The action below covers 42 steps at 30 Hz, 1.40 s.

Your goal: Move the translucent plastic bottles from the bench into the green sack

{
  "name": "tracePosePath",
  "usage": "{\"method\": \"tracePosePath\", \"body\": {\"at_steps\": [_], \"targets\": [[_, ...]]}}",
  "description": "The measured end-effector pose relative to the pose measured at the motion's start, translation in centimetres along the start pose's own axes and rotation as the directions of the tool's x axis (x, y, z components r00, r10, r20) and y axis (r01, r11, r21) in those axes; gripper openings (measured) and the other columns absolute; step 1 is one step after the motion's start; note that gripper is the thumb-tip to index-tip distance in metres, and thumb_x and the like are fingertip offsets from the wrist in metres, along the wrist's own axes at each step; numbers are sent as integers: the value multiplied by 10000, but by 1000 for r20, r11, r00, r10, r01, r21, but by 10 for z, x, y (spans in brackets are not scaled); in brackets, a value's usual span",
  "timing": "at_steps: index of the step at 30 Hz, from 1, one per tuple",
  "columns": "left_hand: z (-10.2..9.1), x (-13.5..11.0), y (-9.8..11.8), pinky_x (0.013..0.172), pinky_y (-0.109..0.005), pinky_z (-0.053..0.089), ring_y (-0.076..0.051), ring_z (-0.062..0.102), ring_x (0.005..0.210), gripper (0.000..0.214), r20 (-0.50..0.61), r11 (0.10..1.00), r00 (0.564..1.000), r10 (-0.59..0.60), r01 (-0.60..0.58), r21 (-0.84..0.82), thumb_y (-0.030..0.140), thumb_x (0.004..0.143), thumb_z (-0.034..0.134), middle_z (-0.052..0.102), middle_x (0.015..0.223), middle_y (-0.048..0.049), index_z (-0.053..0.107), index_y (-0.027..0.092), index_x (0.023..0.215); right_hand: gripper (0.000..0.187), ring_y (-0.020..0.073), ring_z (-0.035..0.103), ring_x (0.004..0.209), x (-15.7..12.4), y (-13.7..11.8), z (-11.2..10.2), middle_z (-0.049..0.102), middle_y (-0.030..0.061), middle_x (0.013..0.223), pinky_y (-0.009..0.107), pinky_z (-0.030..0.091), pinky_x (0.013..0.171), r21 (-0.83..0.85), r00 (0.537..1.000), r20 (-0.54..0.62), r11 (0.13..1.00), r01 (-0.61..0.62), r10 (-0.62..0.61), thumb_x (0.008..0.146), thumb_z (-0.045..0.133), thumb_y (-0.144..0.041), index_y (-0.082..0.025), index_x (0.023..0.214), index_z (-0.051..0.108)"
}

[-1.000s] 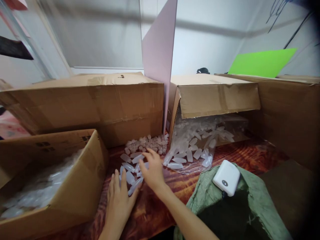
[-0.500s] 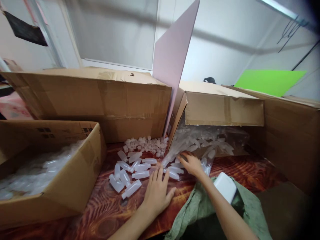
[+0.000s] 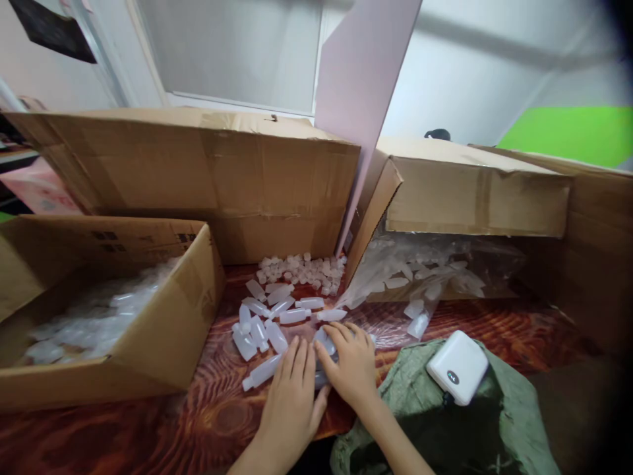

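Small frosted plastic bottles (image 3: 295, 315) lie in a loose group on the dark red wood-grain table (image 3: 217, 422). My left hand (image 3: 291, 389) lies nearly flat at the near side of the group, fingers stretched forward beside one bottle (image 3: 262, 373). My right hand (image 3: 351, 363) curls over a few bottles (image 3: 324, 340) right beside it, partly hiding them. Behind the group is a pile of small whitish caps (image 3: 301, 270). A clear plastic bag (image 3: 366, 280) with more bottles spills out of a tipped carton (image 3: 475, 204) at the right.
An open cardboard box (image 3: 163, 356) with many translucent pieces stands at left. A large carton (image 3: 277, 178) and a pale upright board (image 3: 366, 86) close off the back. At right, a white device (image 3: 459, 366) rests on green cloth (image 3: 410, 389); another carton (image 3: 598, 264) stands beyond.
My right hand has moved left and nearer, from the bag's mouth to beside my left hand, over some bottles. My left hand has shifted slightly nearer. The camera view has tilted down.
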<state>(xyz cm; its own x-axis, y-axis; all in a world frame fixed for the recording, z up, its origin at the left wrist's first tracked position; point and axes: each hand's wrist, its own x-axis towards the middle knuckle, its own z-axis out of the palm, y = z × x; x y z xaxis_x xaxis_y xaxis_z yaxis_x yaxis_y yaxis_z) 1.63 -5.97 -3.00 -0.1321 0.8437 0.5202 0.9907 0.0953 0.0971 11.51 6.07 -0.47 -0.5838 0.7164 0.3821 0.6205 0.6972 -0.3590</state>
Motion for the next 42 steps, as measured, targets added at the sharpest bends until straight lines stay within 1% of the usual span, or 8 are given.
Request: {"method": "tracePosePath", "body": {"at_steps": [5, 10, 14, 18, 25, 33, 38, 42], "targets": [[-13, -24, -47, 994, -444, 467, -316, 459, 1283, 537, -29, 998, 999, -29, 30, 49, 333, 931, 457, 496, 1358, -228, 381, 41, 1375, 263, 324, 503, 1093, 12, -50, 27, 667, 41, 1148, 514, 327, 982, 123, 996, -8, 989, 86, -86, 849, 620, -402, -276, 1073, 675], [-16, -4, -89, 987, -459, 467, -328, 483, 1252, 495, -33, 994, 999, 3, 1, 105, 330, 952, 420, 507, 1337, -238, 406, 35, 1349, 353, 300, 504, 1135, 49, -68, 47, 609, 110, 1204, 469, 378, 996, 237, 992, -87, 965, 115, -97, 854, 623, -405, -195, 1137, 640], [-33, -2, -91, 985, -465, 450, -327, 493, 1222, 487, -79, 988, 997, -18, 30, 153, 340, 940, 482, 527, 1307, -216, 443, 70, 1343, 312, 266, 497, 1152, 51, -54, 35, 567, 143, 1214, 424, 412, 991, 313, 983, -167, 941, 127, -77, 933, 493, -338, -155, 1163, 597], [-57, -29, -83, 858, -442, 490, -317, 568, 1028, 431, -165, 933, 958, -234, 268, 239, 347, 927, 523, 581, 1171, -194, 525, 76, 1263, 237, 276, 509, 1091, 22, -40, 16, 580, 136, 1136, 463, 429, 949, 339, 978, -178, 926, 166, -110, 943, 485, -277, -177, 1130, 591], [-60, -50, -83, 663, -347, 464, -258, 591, 835, 287, 16, 854, 913, -407, 374, 360, 234, 952, 455, 644, 977, -117, 587, 113, 1177, 183, 251, 545, 947, -28, -69, 22, 598, 99, 1022, 432, 483, 825, 419, 953, -79, 857, 299, -293, 938, 478, -163, -192, 1084, 584], [-95, -43, -65, 777, -291, 489, -203, 619, 855, 271, 62, 867, 901, -428, 429, -253, 274, 920, 496, 640, 939, -83, 633, 167, 1128, 431, 278, 485, 1097, -39, -75, 12, 509, 148, 1267, 451, 458, 904, 496, 900, 10, 783, 374, -436, 921, 496, -106, -173, 1344, 452], [-117, -45, -52, 752, -247, 490, -184, 610, 833, 232, 255, 508, 770, -585, 593, -624, 405, 845, 633, 642, 878, -55, 731, 213, 930, 265, 205, 563, 901, -49, -101, 2, 606, 72, 1015, 335, 480, 784, 740, 924, 59, 637, 213, -378, 913, 529, -157, -197, 1174, 514], [-114, -42, -46, 791, -309, 517, -241, 625, 946, 550, 510, -205, 397, -763, 599, -774, 656, 795, 580, 664, 1023, -96, 704, 200, 1077, 210, 165, 594, 852, -61, -127, 4, 629, 17, 957, 267, 473, 748, 857, 967, 118, 515, 15, -224, 878, 570, -173, -231, 1075, 531]]}}
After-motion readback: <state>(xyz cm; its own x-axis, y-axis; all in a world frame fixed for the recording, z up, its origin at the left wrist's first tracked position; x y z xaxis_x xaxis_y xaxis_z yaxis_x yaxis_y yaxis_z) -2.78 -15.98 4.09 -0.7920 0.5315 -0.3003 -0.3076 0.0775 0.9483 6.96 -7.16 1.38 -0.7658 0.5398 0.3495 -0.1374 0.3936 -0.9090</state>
